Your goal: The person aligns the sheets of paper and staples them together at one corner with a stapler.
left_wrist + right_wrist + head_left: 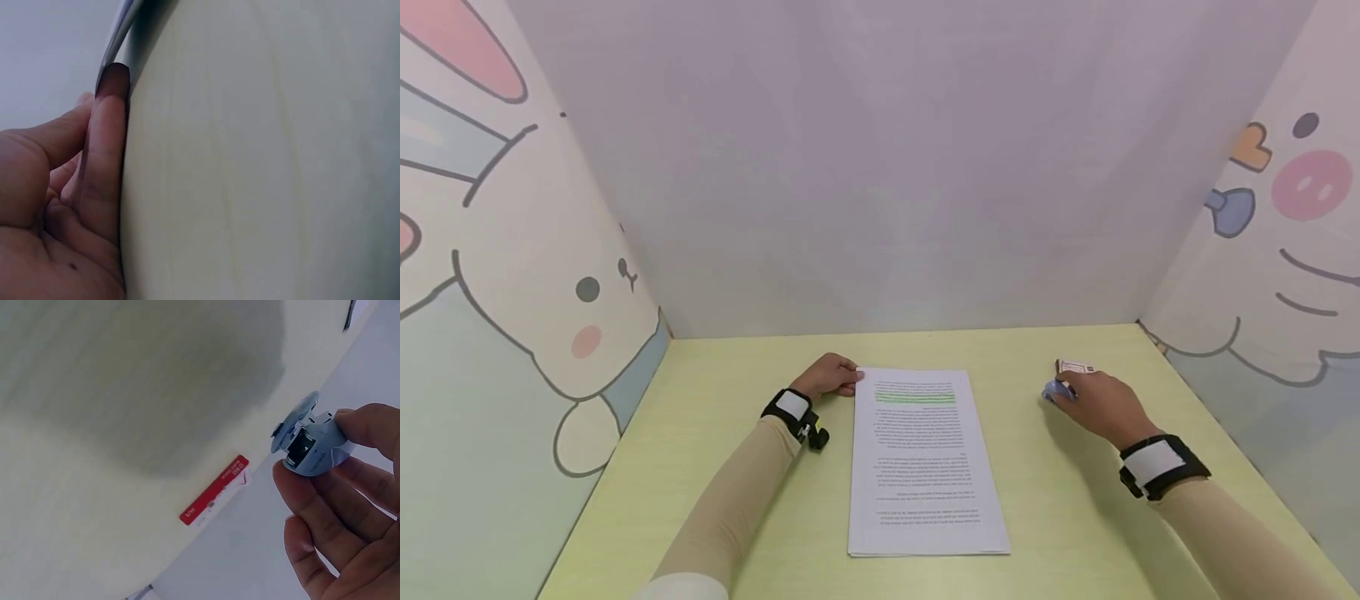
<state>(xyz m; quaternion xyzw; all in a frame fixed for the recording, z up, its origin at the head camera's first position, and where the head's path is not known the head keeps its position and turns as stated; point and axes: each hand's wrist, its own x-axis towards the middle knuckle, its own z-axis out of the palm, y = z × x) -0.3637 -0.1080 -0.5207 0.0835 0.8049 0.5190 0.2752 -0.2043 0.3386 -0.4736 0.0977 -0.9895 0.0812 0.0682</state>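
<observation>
A stack of printed paper (925, 467) lies in the middle of the table, with a few lines highlighted green near its far edge. My left hand (829, 377) pinches its far left corner; in the left wrist view the thumb and a finger (106, 131) are on either side of the sheets' edge. Off to the right, my right hand (1105, 406) holds a small, rounded light-blue stapler (312, 447) between thumb and fingers. Its top stands raised from the base in the right wrist view. Just beyond that hand is a small red-and-white box (215, 490).
A pale yellow table (737, 533) bears everything. A plain lavender-grey wall (880, 208) rises behind it. Side panels with cartoon animals (542, 250) border the table left and right.
</observation>
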